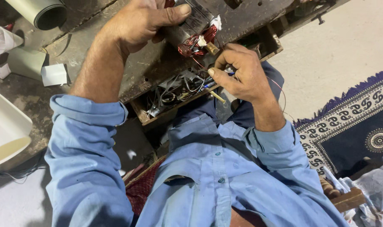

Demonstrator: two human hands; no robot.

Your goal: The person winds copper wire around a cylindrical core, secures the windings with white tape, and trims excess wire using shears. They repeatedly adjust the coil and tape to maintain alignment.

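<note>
Your left hand is wrapped around a motor armature, thumb laid across the top of its dark laminated core, holding it down against the worn wooden workbench near the bench's front edge. At the near end of the armature the reddish copper windings bulge out, with a scrap of white insulation tucked into them and a small brass shaft end poking toward you. Your right hand sits just beside that end, fingers pinched closed on a thin copper wire that loops off past your wrist; a slim pale stick shows beneath the hand, though whether you grip it cannot be told. Judging by its steel core, the armature will feel dense and heavy for its bulk, and its smooth round body could roll, so the firm grasp around the core is the right place to hold. Keep off the windings: the enamelled strands look easy to nick or kink, and the fine wire is soft and will likely snap under a sharp tug. Below the bench edge an open drawer is crammed with loose wires and scraps. A grey roll lies at the bench's far corner, and a patterned rug covers the floor to your right.
</note>
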